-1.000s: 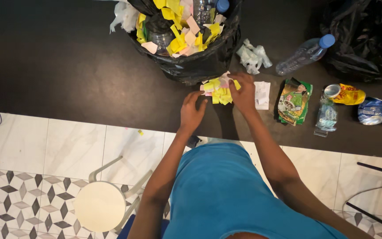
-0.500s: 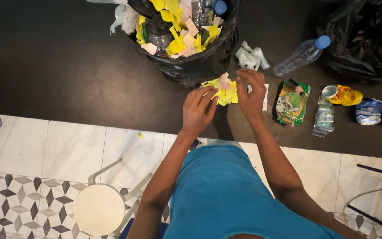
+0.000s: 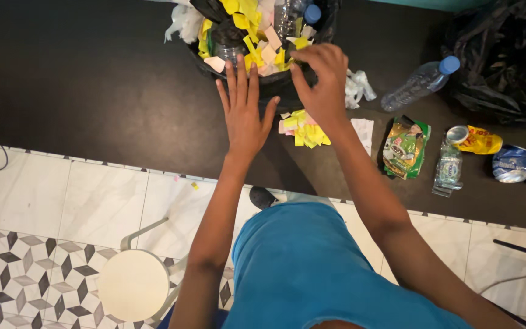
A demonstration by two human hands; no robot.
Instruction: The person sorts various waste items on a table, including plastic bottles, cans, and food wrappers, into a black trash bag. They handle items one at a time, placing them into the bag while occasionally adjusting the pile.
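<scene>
Dark, matte tabletop (image 3: 92, 91) running across the upper view, pale marble tiles and a patterned floor below, round cream stool (image 3: 132, 285) at lower left. Black plastic bin bag (image 3: 275, 85) at the table's far middle, brimming with yellow, pink and white paper scraps (image 3: 248, 27) and clear bottles. Small heap of yellow and pink torn paper slips (image 3: 304, 127) lying flat on the table just this side of the bag, between the two wrists, its spread running roughly left to right. Left hand (image 3: 243, 113) open, fingers straight and spread, palm down, fingertips at the bag's near edge; holding nothing, heap just to its right and slightly nearer the body. Right hand (image 3: 319, 79) over the bag's rim, fingers curled and pinched together; whether scraps sit inside the pinch cannot be told. Heap directly under the right wrist, so closer to the right hand, lying back toward the body from its fingertips. Off to the right, well apart: white paper receipt (image 3: 363, 131), crumpled green snack wrapper (image 3: 406, 149), clear plastic bottle with a blue cap (image 3: 420, 82), crushed small clear bottle (image 3: 448, 167), yellow crushed wrapper (image 3: 476, 140), second black bag (image 3: 500, 61).
</scene>
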